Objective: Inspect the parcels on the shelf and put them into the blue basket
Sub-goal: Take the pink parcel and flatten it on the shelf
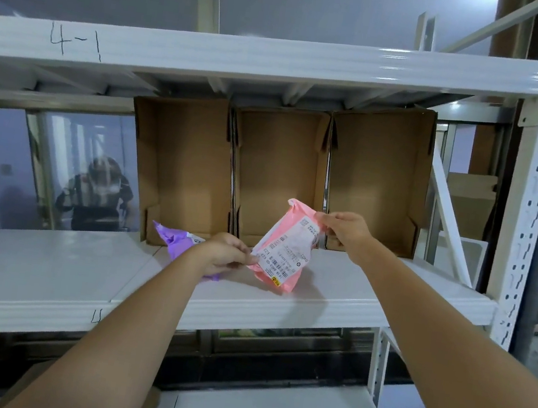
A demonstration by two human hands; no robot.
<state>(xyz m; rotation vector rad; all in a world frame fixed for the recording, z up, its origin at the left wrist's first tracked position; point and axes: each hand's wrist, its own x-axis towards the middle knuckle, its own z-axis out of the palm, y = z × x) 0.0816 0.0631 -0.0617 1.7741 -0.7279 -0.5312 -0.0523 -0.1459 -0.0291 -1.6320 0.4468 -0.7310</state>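
Both hands up at mid-frame, holding one pink parcel [283,251] btwn them over the white shelf [45,259]. Left hand [226,255] pinches the parcel's lower-left edge, fingers curled onto it. Right hand [347,230] pinches the upper-right corner, thumb and fingers closed on the plastic. Parcel is tilted, top end toward upper right, white shipping label w/ barcode facing the camera; its lower corner sits at or just above the shelf surface, can't tell if touching. Purple parcel [176,241] lies on the shelf just left of the left hand, partly hidden behind the wrist. Behind the hands, center frame, 3 open cardboard boxes [279,170] stand side by side on the shelf, openings facing the camera, insides look bare. Upper shelf beam [247,55] across the top of the frame has "4-1" handwritten at upper left. Perforated white upright [533,206] at right edge. Blurry seated person [96,193] seen through glass at mid-left. Blue basket not in view.
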